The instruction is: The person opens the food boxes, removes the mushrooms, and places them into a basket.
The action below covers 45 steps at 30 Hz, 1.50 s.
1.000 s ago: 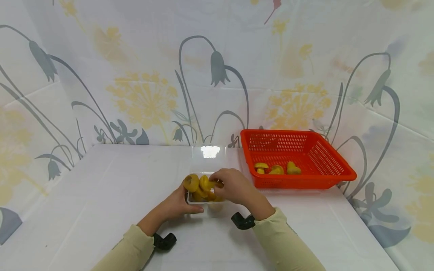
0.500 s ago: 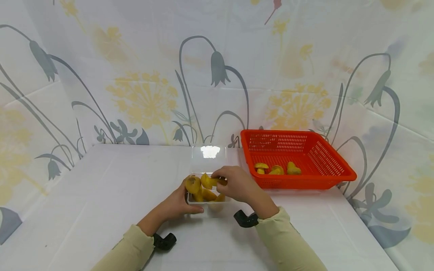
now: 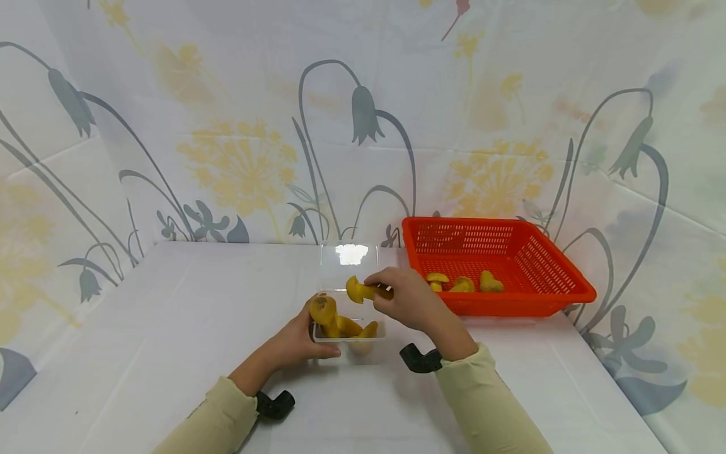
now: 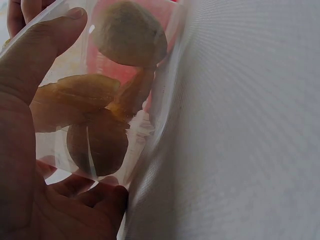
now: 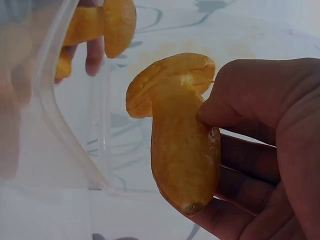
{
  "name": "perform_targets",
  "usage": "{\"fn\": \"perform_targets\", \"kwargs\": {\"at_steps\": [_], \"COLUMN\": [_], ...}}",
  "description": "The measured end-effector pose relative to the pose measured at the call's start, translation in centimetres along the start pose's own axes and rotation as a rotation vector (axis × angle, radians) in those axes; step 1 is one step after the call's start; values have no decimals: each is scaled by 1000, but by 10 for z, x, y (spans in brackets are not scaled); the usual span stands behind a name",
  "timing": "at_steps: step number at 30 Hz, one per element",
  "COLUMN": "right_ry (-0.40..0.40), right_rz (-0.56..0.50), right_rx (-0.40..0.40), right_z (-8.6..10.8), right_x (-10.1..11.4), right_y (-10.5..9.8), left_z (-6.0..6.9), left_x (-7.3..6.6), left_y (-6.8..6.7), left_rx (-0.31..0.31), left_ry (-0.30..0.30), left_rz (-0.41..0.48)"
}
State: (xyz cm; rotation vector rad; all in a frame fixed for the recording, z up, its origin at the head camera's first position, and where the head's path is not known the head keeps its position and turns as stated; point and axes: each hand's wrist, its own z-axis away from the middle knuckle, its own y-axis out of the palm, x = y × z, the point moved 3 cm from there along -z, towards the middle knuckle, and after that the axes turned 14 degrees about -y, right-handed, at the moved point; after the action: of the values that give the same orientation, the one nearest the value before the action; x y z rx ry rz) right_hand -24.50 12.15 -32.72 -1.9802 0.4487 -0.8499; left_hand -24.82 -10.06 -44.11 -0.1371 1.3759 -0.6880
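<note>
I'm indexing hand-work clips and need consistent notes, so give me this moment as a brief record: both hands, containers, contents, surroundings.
left hand: grips the left side of the clear box
right hand: pinches a mushroom by its stem
box lid: open, at the far side
box contents: yellow mushrooms
red basket: right of the box, three mushrooms visible
table: white
backdrop: flower print

The left forearm (image 3: 212,413) slants between one and two o'clock; the left hand (image 3: 297,340) curls, thumb (image 4: 55,40) apart from fingers (image 4: 107,202); the right forearm (image 3: 484,400) points toward eleven; the right hand (image 3: 405,299) pinches.
</note>
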Motion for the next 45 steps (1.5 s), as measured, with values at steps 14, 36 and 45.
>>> {"fn": "perform_targets", "kwargs": {"at_steps": [14,36,45], "right_ry": [-45,112,180], "right_rz": [17,57,56], "right_rx": [-131,-206,-223], "right_z": [6,18,27], "right_x": [-14,-40,-55], "right_y": [-20,-50,-59], "left_z": [0,0,0], "left_x": [0,2,1], "left_y": [1,1,1], "left_rx": [2,-16,-12], "left_ry": [-8,0,11], "left_rz": [-3,-39,-33]}}
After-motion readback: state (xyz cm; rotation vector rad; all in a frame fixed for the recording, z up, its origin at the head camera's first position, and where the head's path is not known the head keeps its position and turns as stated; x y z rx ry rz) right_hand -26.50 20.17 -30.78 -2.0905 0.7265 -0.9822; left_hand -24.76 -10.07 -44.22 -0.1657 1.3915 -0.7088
